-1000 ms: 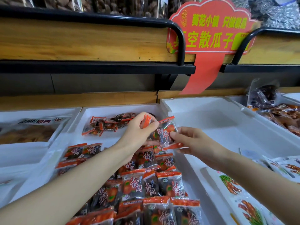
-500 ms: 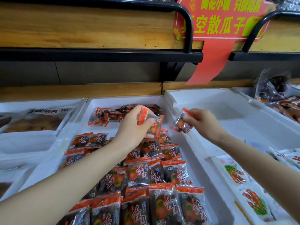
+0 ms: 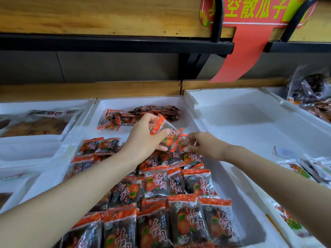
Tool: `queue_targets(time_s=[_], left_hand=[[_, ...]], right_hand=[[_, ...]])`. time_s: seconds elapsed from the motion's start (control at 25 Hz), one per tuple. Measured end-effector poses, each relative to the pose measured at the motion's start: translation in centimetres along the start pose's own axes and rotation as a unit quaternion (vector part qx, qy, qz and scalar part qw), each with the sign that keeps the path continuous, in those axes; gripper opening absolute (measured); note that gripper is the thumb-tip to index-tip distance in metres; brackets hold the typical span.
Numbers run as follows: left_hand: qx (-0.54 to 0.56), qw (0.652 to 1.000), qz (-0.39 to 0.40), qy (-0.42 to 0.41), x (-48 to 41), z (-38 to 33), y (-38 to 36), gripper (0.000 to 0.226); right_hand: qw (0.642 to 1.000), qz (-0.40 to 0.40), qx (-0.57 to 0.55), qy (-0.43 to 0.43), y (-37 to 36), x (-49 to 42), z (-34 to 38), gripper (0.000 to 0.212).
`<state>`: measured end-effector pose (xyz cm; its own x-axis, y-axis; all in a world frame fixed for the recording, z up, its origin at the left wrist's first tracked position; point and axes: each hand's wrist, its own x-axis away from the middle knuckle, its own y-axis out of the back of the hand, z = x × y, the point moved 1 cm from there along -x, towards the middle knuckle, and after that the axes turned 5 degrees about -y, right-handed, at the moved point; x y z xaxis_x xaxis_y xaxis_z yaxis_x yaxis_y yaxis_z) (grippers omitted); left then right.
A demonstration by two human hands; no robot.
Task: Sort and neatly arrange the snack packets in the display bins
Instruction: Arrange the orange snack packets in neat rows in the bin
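Rows of orange-and-black snack packets [image 3: 176, 187] fill the near part of a white foam bin [image 3: 136, 102]. A loose heap of the same packets [image 3: 139, 115] lies at the bin's far end. My left hand [image 3: 143, 140] holds a small stack of packets [image 3: 167, 133] above the rows, thumb on top. My right hand [image 3: 202, 146] pinches the edge of one packet [image 3: 181, 143] just right of that stack, low over the top row.
A nearly bare white foam bin [image 3: 250, 122] stands to the right, with pale packets [image 3: 295, 169] at its near side. A bin with a large flat bag [image 3: 37, 122] is on the left. Dark packets [image 3: 311, 90] sit far right. A wooden shelf [image 3: 89, 17] overhangs.
My right hand has come back left and down from over the right bin's edge to beside my left hand. The view has tilted down and closer.
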<state>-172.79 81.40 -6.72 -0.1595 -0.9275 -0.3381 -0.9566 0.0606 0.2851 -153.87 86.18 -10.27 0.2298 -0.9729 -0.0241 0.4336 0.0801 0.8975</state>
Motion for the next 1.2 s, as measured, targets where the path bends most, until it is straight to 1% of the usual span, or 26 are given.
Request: queue_targets(time_s=[0.08,0.16,0.2,0.24,0.28,0.32,0.36,0.4,0.48,0.56,0.64,0.72,0.8,0.84,0.92,1.0,1.04,1.08,1.12,1.2], left_hand=[[0.005,1.0,-0.001,0.005,0.2,0.1,-0.2,0.017],[0.016,1.0,0.0,0.002,0.5,0.0,-0.3,0.015],[0.021,1.0,0.003,-0.001,0.6,-0.1,-0.4,0.016],[0.025,1.0,0.006,-0.004,0.9,-0.2,-0.4,0.017],[0.027,1.0,0.011,-0.006,1.2,-0.4,-0.5,0.018],[0.032,0.999,0.017,-0.008,1.5,-0.6,-0.6,0.018],[0.038,0.999,0.023,-0.01,1.8,-0.9,-0.8,0.019],[0.043,0.999,0.032,-0.01,2.1,-1.2,-1.1,0.02],[0.038,0.998,0.052,-0.009,2.9,-1.9,-1.6,0.021],[0.025,0.997,0.077,-0.002,3.7,-2.5,-2.0,0.02],[-0.009,0.995,0.095,-0.006,4.4,-2.8,-2.5,0.021],[-0.078,0.992,0.094,-0.035,5.1,-2.8,-2.7,0.021],[-0.164,0.978,0.098,-0.089,6.4,-2.8,-2.7,0.023],[-0.205,0.965,0.116,-0.113,7.2,-2.8,-2.6,0.023],[-0.289,0.927,0.2,-0.133,9.0,-2.6,-2.6,0.03],[-0.37,0.874,0.288,-0.132,10.6,-2.2,-2.8,0.046],[-0.397,0.853,0.312,-0.133,11.2,-2.0,-2.9,0.052],[-0.413,0.841,0.323,-0.131,11.7,-1.8,-2.9,0.056],[-0.419,0.839,0.325,-0.125,12.0,-1.6,-2.9,0.058],[-0.417,0.844,0.318,-0.114,12.3,-1.2,-2.8,0.06]], right_hand=[[0.999,-0.028,0.034,-0.005,0.0,0.3,-0.1,0.03],[0.994,-0.102,0.038,0.003,0.4,1.1,0.3,0.032],[0.989,-0.147,-0.003,0.006,0.7,1.8,0.7,0.03],[0.982,-0.173,-0.075,0.007,1.0,2.8,1.4,0.03],[0.971,-0.169,-0.169,0.007,1.3,3.8,2.2,0.03],[0.957,-0.135,-0.256,0.011,1.4,5.1,3.2,0.028],[0.945,-0.09,-0.313,0.016,1.3,6.3,4.0,0.025],[0.939,-0.055,-0.338,0.023,1.1,7.5,4.7,0.02],[0.932,-0.029,-0.359,0.031,1.0,9.3,5.1,0.012],[0.93,-0.02,-0.366,0.015,1.3,10.6,4.9,0.011],[0.93,-0.01,-0.368,-0.018,1.5,11.5,4.3,0.017],[0.934,-0.032,-0.353,-0.051,1.4,12.6,3.5,0.028],[0.943,-0.076,-0.313,-0.08,1.2,13.9,2.6,0.035],[0.943,-0.082,-0.306,-0.097,0.9,14.6,2.2,0.039],[0.933,-0.07,-0.327,-0.135,0.2,15.7,1.5,0.035],[0.923,-0.065,-0.34,-0.17,-0.8,16.6,1.2,0.023],[0.922,-0.065,-0.335,-0.183,-1.2,16.9,1.2,0.02],[0.921,-0.064,-0.332,-0.195,-1.5,17.2,1.4,0.019],[0.918,-0.058,-0.337,-0.202,-1.9,17.4,1.5,0.018],[0.913,-0.043,-0.349,-0.206,-2.4,17.8,1.8,0.017]])
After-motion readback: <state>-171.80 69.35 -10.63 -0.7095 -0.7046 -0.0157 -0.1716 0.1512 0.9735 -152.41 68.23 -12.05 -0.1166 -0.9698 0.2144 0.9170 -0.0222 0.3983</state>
